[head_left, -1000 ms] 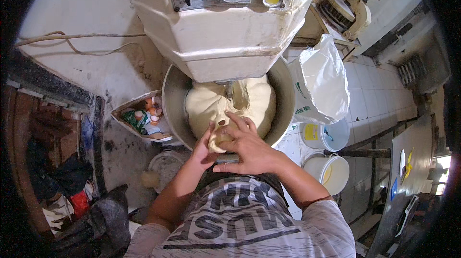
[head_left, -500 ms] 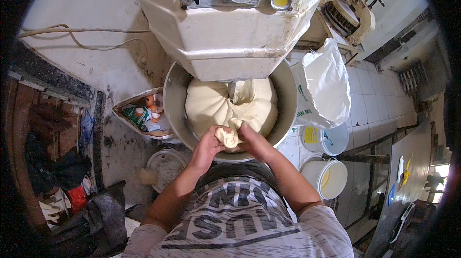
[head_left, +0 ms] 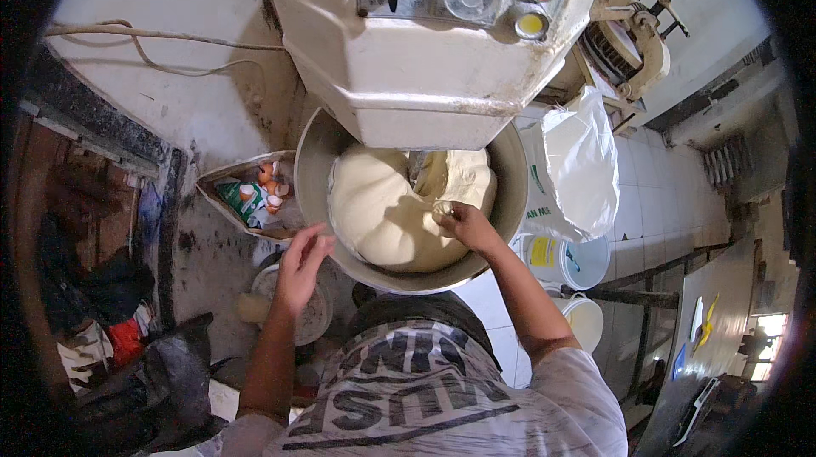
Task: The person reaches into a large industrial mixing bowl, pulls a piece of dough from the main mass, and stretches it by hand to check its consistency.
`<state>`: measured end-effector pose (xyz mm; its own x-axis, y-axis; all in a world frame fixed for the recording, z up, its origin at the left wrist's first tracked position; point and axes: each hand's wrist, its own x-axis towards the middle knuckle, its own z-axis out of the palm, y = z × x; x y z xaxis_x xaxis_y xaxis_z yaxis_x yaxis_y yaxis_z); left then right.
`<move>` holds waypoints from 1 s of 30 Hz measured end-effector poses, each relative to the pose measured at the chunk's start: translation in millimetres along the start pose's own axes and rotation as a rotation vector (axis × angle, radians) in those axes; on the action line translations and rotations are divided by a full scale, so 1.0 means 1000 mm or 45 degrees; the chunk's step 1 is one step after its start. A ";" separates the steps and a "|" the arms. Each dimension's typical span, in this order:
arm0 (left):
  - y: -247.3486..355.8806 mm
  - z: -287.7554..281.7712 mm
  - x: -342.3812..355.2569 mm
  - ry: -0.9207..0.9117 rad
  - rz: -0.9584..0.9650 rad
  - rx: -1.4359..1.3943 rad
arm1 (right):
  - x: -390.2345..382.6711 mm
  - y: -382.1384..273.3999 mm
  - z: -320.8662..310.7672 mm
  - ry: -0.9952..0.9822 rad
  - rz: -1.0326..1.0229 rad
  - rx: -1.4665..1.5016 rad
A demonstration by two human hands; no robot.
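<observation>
Head view: the fingertips of my right hand [head_left: 470, 227] are drawn together, pinching what looks like a small raised bit of the dough [head_left: 374, 215]. That dough lies as one big, smooth mass in the round metal bowl [head_left: 512, 202], bunched about the metal shaft [head_left: 416, 168] below the mixer's housing [head_left: 442, 66]. My left hand [head_left: 303, 270] is empty, fingers loosely spread, by the bowl's left rim; whether they touch it I cannot tell.

What worries me most is that shaft: if it turned, my right fingers are near enough to be dragged in along with the dough. I can't tell whether it is moving. A hard tug could also tear the dough, since only one hand grips it. Left of the bowl a paper bag [head_left: 223, 181] gapes open, with eggshells [head_left: 270, 193] inside; a careless knock from my left hand could spill them.
</observation>
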<state>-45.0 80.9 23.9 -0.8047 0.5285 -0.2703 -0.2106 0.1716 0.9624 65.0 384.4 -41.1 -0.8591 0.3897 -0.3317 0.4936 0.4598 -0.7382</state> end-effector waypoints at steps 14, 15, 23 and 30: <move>-0.045 -0.036 -0.084 0.383 -0.315 -0.077 | 0.092 0.001 0.059 -0.501 -0.246 -0.818; -0.046 -0.035 -0.084 0.384 -0.318 -0.086 | 0.092 0.022 0.049 -0.529 -0.092 -0.785; -0.053 -0.027 -0.049 0.190 -0.213 -0.192 | 0.058 0.038 0.074 -0.182 0.127 -1.316; -0.079 -0.043 -0.064 0.228 -0.064 -0.202 | 0.033 -0.020 -0.002 -0.480 -0.059 -1.631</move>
<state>-1.1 -2.5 -33.9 -0.8736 0.3646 -0.3224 -0.3260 0.0536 0.9439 26.9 389.4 -36.3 -0.7605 0.2066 -0.6156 0.0629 0.9670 0.2468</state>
